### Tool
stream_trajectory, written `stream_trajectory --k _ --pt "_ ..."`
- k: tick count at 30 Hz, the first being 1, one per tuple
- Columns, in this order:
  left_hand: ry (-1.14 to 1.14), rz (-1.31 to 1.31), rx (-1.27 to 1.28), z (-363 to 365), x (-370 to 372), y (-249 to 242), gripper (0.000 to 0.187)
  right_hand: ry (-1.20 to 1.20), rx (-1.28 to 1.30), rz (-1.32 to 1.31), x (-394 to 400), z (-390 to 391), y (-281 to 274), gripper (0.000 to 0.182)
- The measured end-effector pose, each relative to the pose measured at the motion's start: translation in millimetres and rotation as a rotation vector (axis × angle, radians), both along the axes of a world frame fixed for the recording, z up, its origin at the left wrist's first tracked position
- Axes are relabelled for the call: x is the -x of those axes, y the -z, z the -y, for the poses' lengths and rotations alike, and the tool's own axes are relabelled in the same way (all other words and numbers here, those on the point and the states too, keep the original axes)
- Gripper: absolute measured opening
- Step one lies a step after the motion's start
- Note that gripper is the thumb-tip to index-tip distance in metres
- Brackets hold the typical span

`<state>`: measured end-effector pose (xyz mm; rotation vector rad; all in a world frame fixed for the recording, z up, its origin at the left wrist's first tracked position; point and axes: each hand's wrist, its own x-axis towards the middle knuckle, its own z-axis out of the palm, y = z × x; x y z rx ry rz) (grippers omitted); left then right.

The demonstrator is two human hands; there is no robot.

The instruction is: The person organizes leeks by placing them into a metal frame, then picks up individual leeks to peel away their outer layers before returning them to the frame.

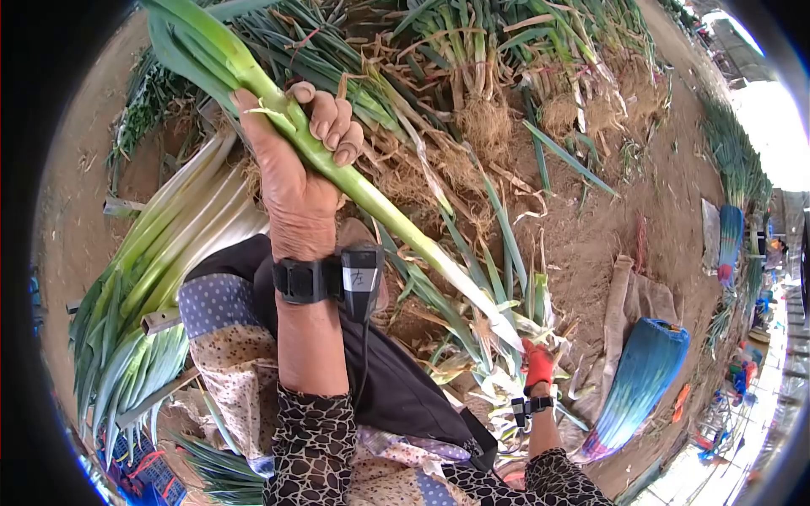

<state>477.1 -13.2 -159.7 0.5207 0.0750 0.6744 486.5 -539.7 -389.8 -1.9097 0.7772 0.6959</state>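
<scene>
My left hand (pixel 295 160) is closed around the green upper stalk of a long green onion (pixel 405 232). The stalk slants down to the right, its leaves at the top left and its white root end at the lower right. Beside that white end is my right hand (pixel 537 364), in a red glove, its fingers drawn together among pale peeled leaves (pixel 498 392). What lies between those fingers is too small to make out. Both wrists carry black straps with small devices.
Cleaned green onions (pixel 169 244) are stacked at my left on a metal frame. Unpeeled bunches with roots (pixel 485 126) lie ahead on bare soil (pixel 599 211). At the right are a blue-wrapped bundle (pixel 641 379), brown sacking (pixel 618 316) and a farther wrapped bundle (pixel 731 236).
</scene>
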Motion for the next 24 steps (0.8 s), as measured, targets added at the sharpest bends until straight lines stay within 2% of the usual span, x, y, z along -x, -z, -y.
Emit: stream_trajectory --k 3,4,7,8,9,10,11,12,14,15,16,17,19,20,22,23,24 --pt "0.057 0.007 -0.024 9.8 -2.0 11.5 0.066 -0.166 0.325 0.103 22.6 26.7 24.0 0.034" --pt "0.033 -0.051 -0.036 14.5 -3.3 12.7 0.067 -0.379 0.51 0.076 26.1 55.1 52.4 0.042" --pt "0.073 -0.078 0.0 20.5 -5.1 14.1 0.068 -0.534 0.673 -0.015 41.6 76.3 63.7 0.047" --pt "0.05 -0.123 -0.027 18.1 -4.7 13.1 0.067 -0.719 0.835 0.084 50.8 93.0 64.4 0.049" --pt "0.054 -0.082 0.0 12.2 -1.9 14.4 0.067 -0.733 0.92 0.039 66.9 118.9 63.9 0.052" --pt "0.05 -0.03 0.014 -2.0 1.5 13.9 0.067 -0.785 0.938 -0.098 77.0 148.7 60.8 0.047" --pt "0.043 0.021 0.029 -14.2 5.7 14.8 0.067 -0.579 0.673 -0.298 86.0 179.8 53.8 0.047" --pt "0.034 -0.022 0.022 -18.3 10.8 10.6 0.067 -0.6 0.685 -0.302 89.0 195.9 49.8 0.051" --pt "0.076 0.053 0.043 -19.4 12.3 11.2 0.065 -0.642 0.71 -0.308 94.6 230.7 44.9 0.058" --pt "0.082 0.061 0.048 -18.0 11.0 11.2 0.065 -0.671 0.761 -0.156 88.2 203.8 14.9 0.059" --pt "0.107 0.086 0.055 -15.4 8.4 11.4 0.063 -0.644 0.622 -0.067 71.6 163.2 -12.4 0.063" --pt "0.127 0.112 0.056 -14.3 5.7 12.2 0.062 -0.821 0.706 0.223 66.5 166.3 15.1 0.065" --pt "0.171 0.167 0.078 -12.9 2.5 13.7 0.061 -0.163 -0.328 0.413 32.9 73.3 -14.7 0.045" --pt "0.198 0.196 0.101 -12.1 0.5 15.1 0.061 -0.175 -0.431 0.477 15.9 24.3 -29.2 0.04" --pt "0.271 0.272 0.162 -12.9 -1.3 20.1 0.062 -0.346 -0.88 0.453 2.1 -35.2 -50.0 0.039" --pt "0.274 0.279 0.186 -14.2 -1.3 22.3 0.063 -0.456 -0.618 0.333 -0.5 -7.2 20.6 0.064" --pt "0.276 0.285 0.208 -16.9 -0.8 24.8 0.063 -0.53 -0.644 0.375 12.4 -39.9 -4.9 0.056"
